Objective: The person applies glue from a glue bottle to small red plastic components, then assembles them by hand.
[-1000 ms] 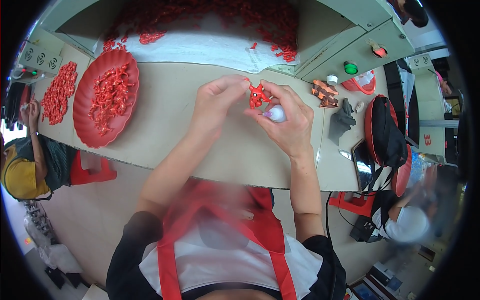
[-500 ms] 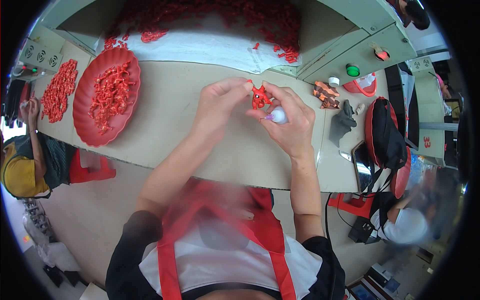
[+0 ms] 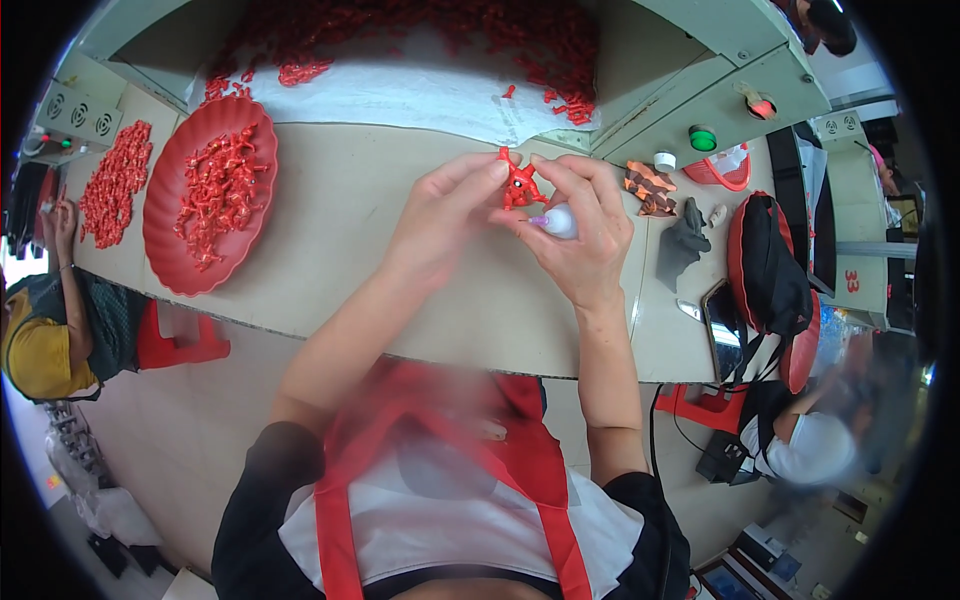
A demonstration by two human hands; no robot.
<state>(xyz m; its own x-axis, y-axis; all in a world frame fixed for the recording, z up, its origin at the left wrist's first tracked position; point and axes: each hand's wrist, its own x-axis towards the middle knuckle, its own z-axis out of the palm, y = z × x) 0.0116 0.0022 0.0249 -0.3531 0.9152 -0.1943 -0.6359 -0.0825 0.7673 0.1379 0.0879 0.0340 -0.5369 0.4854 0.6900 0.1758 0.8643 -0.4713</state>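
- We are seeing the left hand (image 3: 448, 208) pinching a small, glossy red figurine with spread limbs (image 3: 521, 187) by one upper limb, thumb and forefinger closing narrowly on it.
- We are finding the right hand (image 3: 588, 235) curling around a small, rounded white bottle with a purple nozzle (image 3: 562, 221); its fingertips are lying close to the figurine's right side, and we are not managing to tell whether they are touching it.
- We are noting the nozzle pointing leftward, just below the figurine.
- We are locating the figurine between both hands, above the far part of a pale, smooth-topped table (image 3: 340, 225).
- Left of the hands, we are observing an oval red dish with a scalloped rim (image 3: 162, 255) holding a heap of glossy red pieces (image 3: 222, 195); beyond it a patch of small red pieces (image 3: 117, 190) is lying on the tabletop.
- Ahead, we are recording a white sheet (image 3: 420, 100) lining a pale green booth (image 3: 655, 110), with red pieces piling up at its back.
- To the right, we are listing a white cap (image 3: 664, 161), a crumpled dark grey cloth (image 3: 683, 245), a black bag (image 3: 777, 265) and a dark-screened phone (image 3: 726, 330).
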